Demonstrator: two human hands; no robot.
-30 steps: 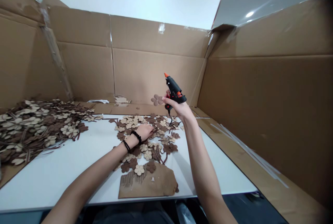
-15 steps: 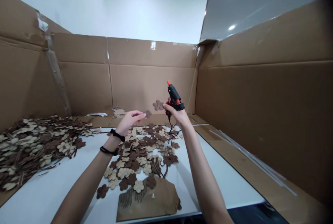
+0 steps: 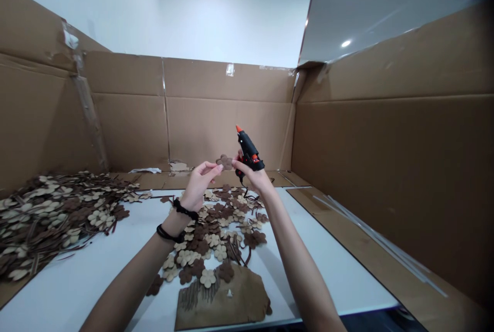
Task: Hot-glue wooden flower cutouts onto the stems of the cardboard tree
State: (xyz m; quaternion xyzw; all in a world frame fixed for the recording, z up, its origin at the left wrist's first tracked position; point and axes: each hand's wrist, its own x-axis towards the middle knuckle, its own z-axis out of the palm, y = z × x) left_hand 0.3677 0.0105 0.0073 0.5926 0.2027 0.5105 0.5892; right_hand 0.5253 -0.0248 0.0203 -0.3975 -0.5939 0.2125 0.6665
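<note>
My right hand (image 3: 250, 172) is wrapped round a black hot glue gun (image 3: 249, 147) whose orange nozzle points up and to the left. Its thumb and fingertip also pinch the right edge of a brown flower cutout (image 3: 224, 161). Closed in a pinch, my left hand (image 3: 203, 180) touches the left side of the flower. Whether one or two flowers lie stacked between my hands I cannot tell. Below them, brown and cream flower cutouts (image 3: 219, 239) are spread over the white table (image 3: 320, 249).
A large heap of flowers and thin strips (image 3: 57, 219) lies at the left. In front is a piece of brown cardboard (image 3: 231, 303) with glue marks. Clear glue sticks (image 3: 378, 239) lie along the right side. Cardboard walls (image 3: 227, 121) enclose the table.
My hands have come together. The flower in my left hand, apart from the one in my right before, now meets it. The glue gun has shifted left and slightly down.
</note>
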